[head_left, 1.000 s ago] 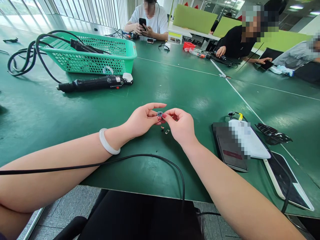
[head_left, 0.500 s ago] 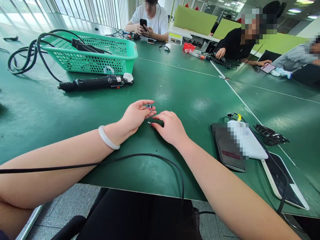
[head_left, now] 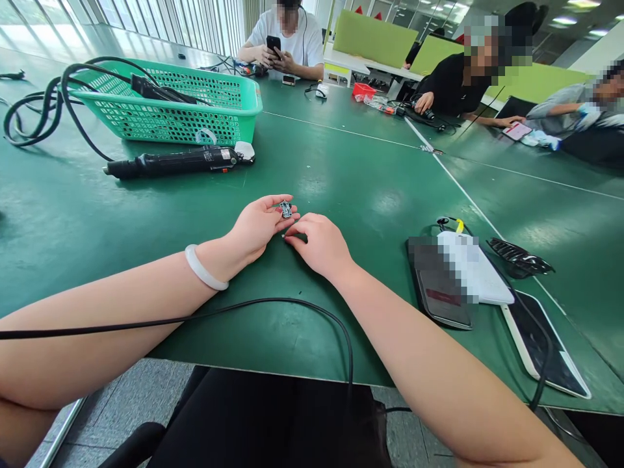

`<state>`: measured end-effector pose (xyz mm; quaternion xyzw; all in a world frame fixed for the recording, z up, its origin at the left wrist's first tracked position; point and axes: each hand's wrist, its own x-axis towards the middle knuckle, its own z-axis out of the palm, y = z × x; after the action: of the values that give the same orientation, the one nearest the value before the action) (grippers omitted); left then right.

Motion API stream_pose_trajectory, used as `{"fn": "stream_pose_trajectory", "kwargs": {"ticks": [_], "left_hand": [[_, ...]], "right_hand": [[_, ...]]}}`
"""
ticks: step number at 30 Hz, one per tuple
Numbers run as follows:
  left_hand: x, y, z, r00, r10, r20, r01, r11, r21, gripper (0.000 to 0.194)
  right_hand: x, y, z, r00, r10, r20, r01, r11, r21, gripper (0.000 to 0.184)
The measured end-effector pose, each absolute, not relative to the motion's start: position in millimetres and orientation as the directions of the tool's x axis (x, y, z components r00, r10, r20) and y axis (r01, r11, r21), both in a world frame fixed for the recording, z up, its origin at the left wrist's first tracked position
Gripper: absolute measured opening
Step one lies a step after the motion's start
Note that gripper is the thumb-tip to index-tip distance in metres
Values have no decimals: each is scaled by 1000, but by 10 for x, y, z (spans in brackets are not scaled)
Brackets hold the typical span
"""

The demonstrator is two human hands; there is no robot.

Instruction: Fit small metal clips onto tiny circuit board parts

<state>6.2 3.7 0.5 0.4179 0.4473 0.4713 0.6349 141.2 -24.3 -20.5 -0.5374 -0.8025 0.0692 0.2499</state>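
My left hand (head_left: 256,226), a white bangle (head_left: 205,268) on its wrist, holds a small dark part with light metallic edges (head_left: 286,208), which looks like a tiny electronic module. The part rests against the fingers, thumb on its near side. Close by on the right is my right hand (head_left: 319,244), its thumb and forefinger pinched together low over the green table (head_left: 370,227). At those fingertips shows a tiny whitish piece (head_left: 283,236), too small to name.
A black electric screwdriver (head_left: 170,162) lies before a green basket (head_left: 180,120) with a thick cable. A black cable (head_left: 263,300) crosses the table's near edge. At right lie a dark phone (head_left: 441,302), a white object (head_left: 487,283) and a tablet (head_left: 541,338). Several people sit beyond.
My right thumb and forefinger have closed at the tiny whitish piece, where they were apart before. The small part in my left hand has turned, showing more of its flat face.
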Motion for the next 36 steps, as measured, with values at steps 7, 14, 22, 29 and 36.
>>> {"fn": "stream_pose_trajectory", "kwargs": {"ticks": [7, 14, 22, 29, 36], "left_hand": [[57, 45, -19, 182, 970, -161, -191, 195, 962, 17], [63, 59, -21, 134, 984, -121, -169, 143, 975, 16], [66, 26, -30, 224, 971, -81, -97, 104, 990, 15], [64, -46, -11, 365, 929, -58, -46, 81, 996, 10], [50, -33, -16, 369, 926, -77, -95, 120, 988, 8]], "right_hand": [[1445, -236, -196, -259, 918, 301, 848, 365, -384, 16], [1389, -240, -210, -303, 906, 294, 852, 396, -342, 20], [1527, -297, -90, -49, 899, 435, 675, 351, -649, 20], [1520, -359, -31, 96, 912, 399, 597, 268, -756, 21], [1513, -373, -36, 41, 889, 456, 638, 328, -696, 22]]}}
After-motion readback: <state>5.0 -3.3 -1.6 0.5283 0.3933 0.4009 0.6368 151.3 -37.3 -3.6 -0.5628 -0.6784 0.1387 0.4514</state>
